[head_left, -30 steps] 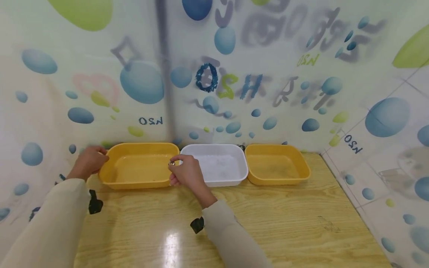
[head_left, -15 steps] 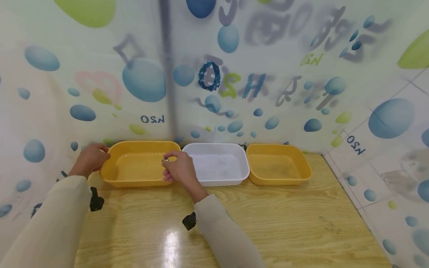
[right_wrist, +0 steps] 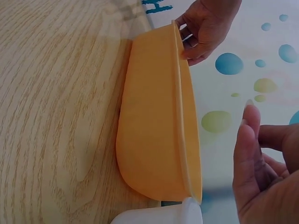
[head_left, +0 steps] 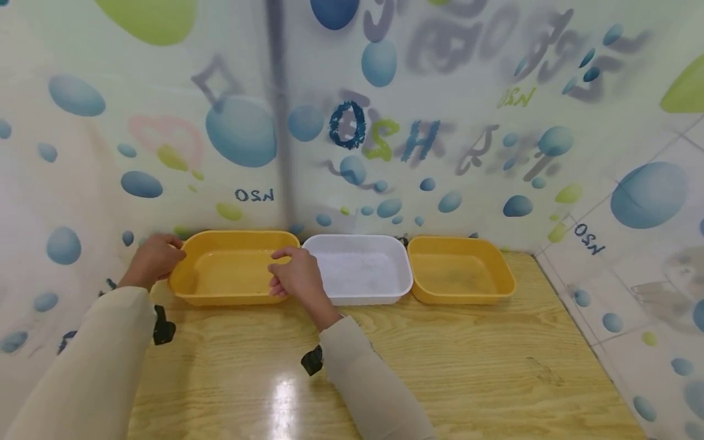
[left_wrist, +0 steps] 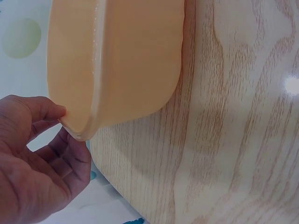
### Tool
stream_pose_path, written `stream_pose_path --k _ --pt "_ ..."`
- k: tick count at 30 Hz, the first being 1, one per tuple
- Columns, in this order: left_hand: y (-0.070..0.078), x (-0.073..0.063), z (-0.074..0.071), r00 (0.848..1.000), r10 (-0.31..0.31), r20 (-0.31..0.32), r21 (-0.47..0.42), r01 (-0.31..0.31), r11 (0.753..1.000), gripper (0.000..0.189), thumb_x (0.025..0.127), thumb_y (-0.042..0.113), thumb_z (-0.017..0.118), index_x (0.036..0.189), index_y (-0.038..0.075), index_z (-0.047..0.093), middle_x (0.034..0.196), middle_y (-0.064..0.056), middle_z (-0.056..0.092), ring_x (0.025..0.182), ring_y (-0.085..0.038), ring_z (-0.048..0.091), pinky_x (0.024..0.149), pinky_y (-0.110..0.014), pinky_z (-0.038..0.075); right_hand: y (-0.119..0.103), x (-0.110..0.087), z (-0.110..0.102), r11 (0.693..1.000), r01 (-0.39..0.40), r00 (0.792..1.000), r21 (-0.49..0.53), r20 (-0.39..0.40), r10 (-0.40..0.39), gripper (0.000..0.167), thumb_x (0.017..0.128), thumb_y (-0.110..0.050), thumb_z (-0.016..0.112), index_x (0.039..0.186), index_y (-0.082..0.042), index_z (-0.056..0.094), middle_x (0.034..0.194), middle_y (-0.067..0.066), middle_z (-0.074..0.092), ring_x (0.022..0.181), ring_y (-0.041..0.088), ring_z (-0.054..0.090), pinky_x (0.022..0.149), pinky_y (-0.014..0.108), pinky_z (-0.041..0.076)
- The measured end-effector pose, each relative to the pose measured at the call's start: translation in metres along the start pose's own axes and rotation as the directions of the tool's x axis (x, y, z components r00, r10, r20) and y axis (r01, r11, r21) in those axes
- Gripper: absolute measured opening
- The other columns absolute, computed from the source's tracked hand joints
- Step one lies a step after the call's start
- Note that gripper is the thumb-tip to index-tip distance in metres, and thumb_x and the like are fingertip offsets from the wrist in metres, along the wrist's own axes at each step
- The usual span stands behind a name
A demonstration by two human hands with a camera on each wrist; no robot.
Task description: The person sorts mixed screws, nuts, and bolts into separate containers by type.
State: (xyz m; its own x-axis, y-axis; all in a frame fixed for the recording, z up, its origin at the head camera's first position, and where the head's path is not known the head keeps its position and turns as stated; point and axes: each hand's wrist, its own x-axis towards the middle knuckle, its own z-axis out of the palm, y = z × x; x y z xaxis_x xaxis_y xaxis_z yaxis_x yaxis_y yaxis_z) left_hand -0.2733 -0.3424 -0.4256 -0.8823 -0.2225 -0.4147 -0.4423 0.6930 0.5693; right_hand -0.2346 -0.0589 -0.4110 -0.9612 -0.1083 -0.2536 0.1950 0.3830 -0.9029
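Observation:
A yellow plastic tray [head_left: 225,299] stands at the left of a row along the wall. My left hand [head_left: 156,260] pinches its left end, thumb and finger on the rim, as the left wrist view shows with the hand [left_wrist: 37,163] at the tray's corner [left_wrist: 135,60]. Over the right end of this tray hovers my right hand [head_left: 299,275], thumb and forefinger apart with nothing visible between them. In the right wrist view the right hand [right_wrist: 271,172] has loosely bent fingers, above the tray's rim level. The tray's inside is partly hidden behind this hand.
A white tray [head_left: 363,300] sits against the yellow one, with a second yellow tray [head_left: 464,298] to its right. All stand on a wood-grain table [head_left: 467,366], backed by a patterned wall [head_left: 429,214]. Dark straps [head_left: 312,360] show near both wrists.
My right hand has moved left over the left yellow tray. The small shiny ring-like thing between its fingertips is gone from them; thumb and forefinger have parted. The left hand keeps its hold.

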Motion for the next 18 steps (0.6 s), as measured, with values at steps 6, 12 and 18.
stream_pose_path --k 6,12,18 --pt "0.004 -0.003 0.000 0.999 0.036 0.006 0.002 -0.036 0.999 0.048 0.097 0.013 0.049 0.136 -0.013 0.036 0.132 -0.034 0.040 0.103 -0.043 0.048 0.094 -0.053 0.050 0.002 0.001 -0.006 1.000 0.026 1.000 0.003 -0.009 -0.026 0.020 0.091 -0.015 0.068 0.110 -0.009 0.067 0.058 0.007 0.064 0.045 0.019 0.063 0.047 0.027 0.054" --pt "0.003 -0.008 -0.001 0.998 0.070 -0.006 0.011 -0.070 0.997 0.047 0.096 0.013 0.048 0.134 -0.014 0.038 0.130 -0.035 0.041 0.101 -0.042 0.050 0.088 -0.049 0.053 0.007 0.001 -0.008 0.999 0.038 0.999 0.033 -0.022 -0.037 0.017 0.090 -0.013 0.069 0.106 -0.008 0.067 0.056 0.007 0.062 0.042 0.017 0.060 0.046 0.028 0.054" --pt "-0.004 -0.006 -0.002 0.993 0.119 -0.008 0.026 -0.119 0.993 0.048 0.095 0.014 0.048 0.132 -0.016 0.039 0.128 -0.036 0.043 0.097 -0.041 0.053 0.081 -0.044 0.056 0.012 -0.001 -0.011 0.999 0.042 0.999 0.030 -0.022 -0.042 0.016 0.089 -0.014 0.070 0.104 -0.008 0.068 0.055 0.007 0.062 0.040 0.016 0.058 0.043 0.025 0.051"
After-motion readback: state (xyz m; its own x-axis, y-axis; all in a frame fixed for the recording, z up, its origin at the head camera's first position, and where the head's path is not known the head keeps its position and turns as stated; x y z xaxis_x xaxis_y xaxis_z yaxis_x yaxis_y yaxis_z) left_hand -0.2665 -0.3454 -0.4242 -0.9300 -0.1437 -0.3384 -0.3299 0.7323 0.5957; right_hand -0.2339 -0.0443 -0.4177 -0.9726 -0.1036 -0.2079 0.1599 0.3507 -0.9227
